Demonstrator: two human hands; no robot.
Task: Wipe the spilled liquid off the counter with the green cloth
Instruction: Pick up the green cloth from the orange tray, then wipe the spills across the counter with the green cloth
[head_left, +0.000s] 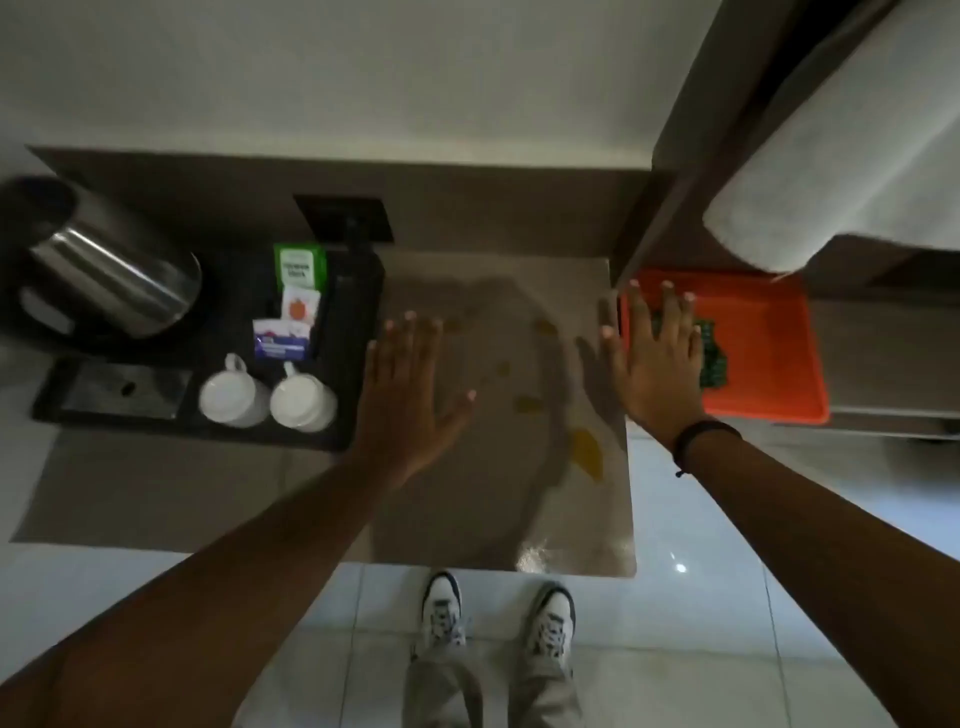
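Yellow-orange spilled liquid (588, 451) lies in several blotches across the right part of the beige counter (467, 519). The green cloth (711, 358) rests in an orange tray (763, 343) just right of the counter, and my right hand partly hides it. My right hand (657, 358) hovers flat over the tray's left edge and the cloth, fingers spread, holding nothing. Above the counter's middle, left of the spill, my left hand (410, 395) is also open with fingers apart.
A black tray (353, 364) on the left holds a steel kettle (111, 280), two white cups (234, 397), and tea and sugar sachets (298, 270). A brown cabinet edge (670, 171) and a white towel (831, 171) hang at the upper right. My shoes (441, 608) stand on the tiled floor.
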